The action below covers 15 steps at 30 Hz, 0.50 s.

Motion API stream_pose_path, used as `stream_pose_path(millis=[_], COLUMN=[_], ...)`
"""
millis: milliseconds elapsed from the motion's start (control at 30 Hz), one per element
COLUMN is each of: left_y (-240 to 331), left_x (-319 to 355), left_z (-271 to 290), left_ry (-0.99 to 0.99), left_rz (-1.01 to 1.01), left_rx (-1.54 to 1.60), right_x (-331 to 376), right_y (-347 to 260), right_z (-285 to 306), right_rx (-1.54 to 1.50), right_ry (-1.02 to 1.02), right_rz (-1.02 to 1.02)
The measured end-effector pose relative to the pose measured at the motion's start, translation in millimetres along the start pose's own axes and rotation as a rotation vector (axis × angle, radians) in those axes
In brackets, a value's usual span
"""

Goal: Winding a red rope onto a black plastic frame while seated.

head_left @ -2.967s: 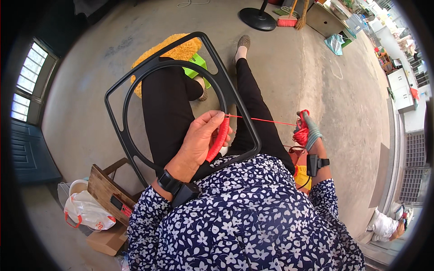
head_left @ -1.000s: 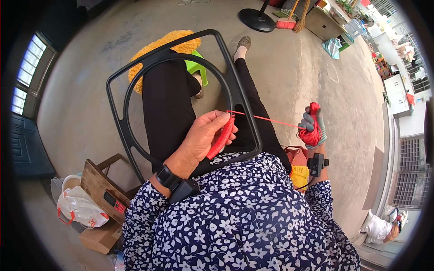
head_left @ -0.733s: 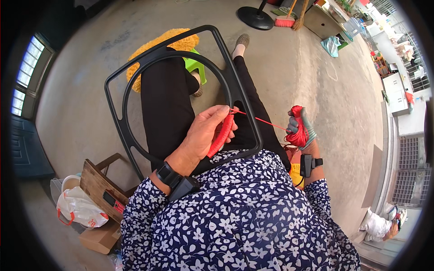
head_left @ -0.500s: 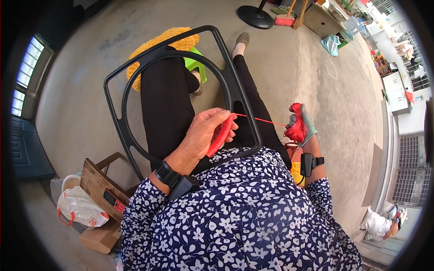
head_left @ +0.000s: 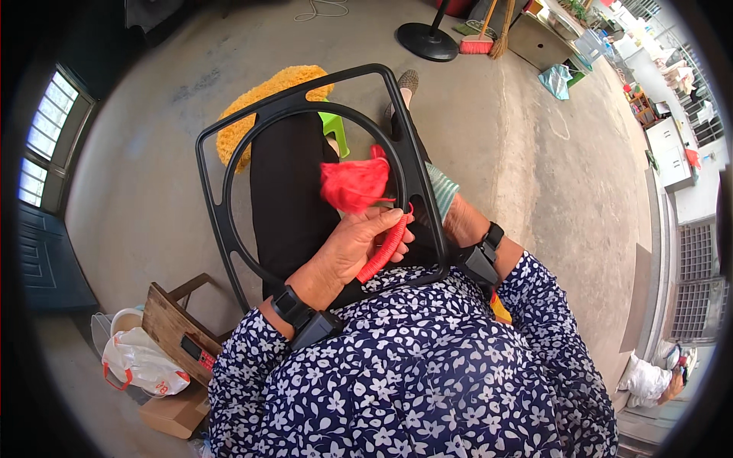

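A black square frame (head_left: 205,164) with a round inner ring rests tilted across my lap. My left hand (head_left: 353,243) pinches the ring's near right side, where tight turns of red cord (head_left: 384,252) cover it. Inside the ring, above my left fingers, a loose bundle of red cord (head_left: 355,183) is smeared by motion. My right hand (head_left: 443,191), in a grey-green striped glove, reaches behind the frame's right bar. Its fingers are hidden there, so I cannot see whether they grip the bundle.
Beyond the frame a fluffy yellow cover (head_left: 229,137) lies by a green stool (head_left: 334,128). At the left stands a wooden stool (head_left: 172,313) bearing a red phone (head_left: 197,351), near a white bag (head_left: 137,359). A black round stand base (head_left: 427,44) and a red broom (head_left: 476,46) are farther off.
My right hand has swung left and behind the frame's right bar. The red bundle has moved from the frame's right side into the ring. My left hand keeps its hold.
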<state>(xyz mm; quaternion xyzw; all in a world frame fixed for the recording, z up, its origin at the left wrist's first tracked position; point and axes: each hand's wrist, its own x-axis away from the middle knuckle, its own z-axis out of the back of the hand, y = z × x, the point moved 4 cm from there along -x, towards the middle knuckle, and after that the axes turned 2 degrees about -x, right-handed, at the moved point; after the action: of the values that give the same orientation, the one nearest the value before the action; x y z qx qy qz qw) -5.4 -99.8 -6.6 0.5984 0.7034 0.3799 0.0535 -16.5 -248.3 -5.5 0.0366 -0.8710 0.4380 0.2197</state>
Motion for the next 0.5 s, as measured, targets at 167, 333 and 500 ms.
stream_pose_path(millis=[167, 333, 500], left_y=[-8, -4, 5], left_x=[-3, -4, -1], left_z=[9, 16, 18], left_ry=[0.19, 0.197, 0.258], left_rz=[-0.132, -0.069, -0.208], left_rx=[0.162, -0.058, -0.16], right_x=[16, 18, 54], right_y=[1, -2, 9], right_z=[-26, -8, 0], right_rx=[-0.401, 0.249, 0.314], right_ry=[-0.275, -0.235, 0.031], right_rz=[-0.181, 0.128, -0.048])
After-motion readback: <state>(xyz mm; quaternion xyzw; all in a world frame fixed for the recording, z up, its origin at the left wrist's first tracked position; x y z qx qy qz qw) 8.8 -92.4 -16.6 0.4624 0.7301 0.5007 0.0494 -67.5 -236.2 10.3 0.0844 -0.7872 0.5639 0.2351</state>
